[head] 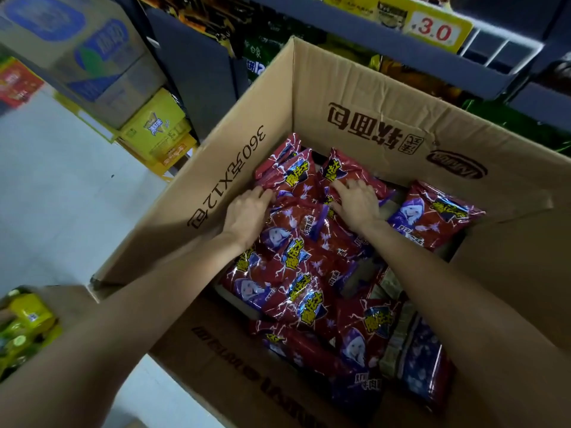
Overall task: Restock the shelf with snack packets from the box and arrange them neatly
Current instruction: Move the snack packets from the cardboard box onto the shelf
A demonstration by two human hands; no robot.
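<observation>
Reaching into the cardboard box (216, 168), left hand (247, 213) and right hand (358, 200) press flat-fingered on red snack packets (296, 261) toward twelve o'clock, apparently gathering them.

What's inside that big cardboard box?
The cardboard box holds a loose pile of red and purple snack packets. Both hands, left and right, are on packets at the far end. Whatever lies beneath the pile is covered.

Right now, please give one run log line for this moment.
left hand: on red packets | right hand: resting on packet | box: open | shelf: untouched
</observation>
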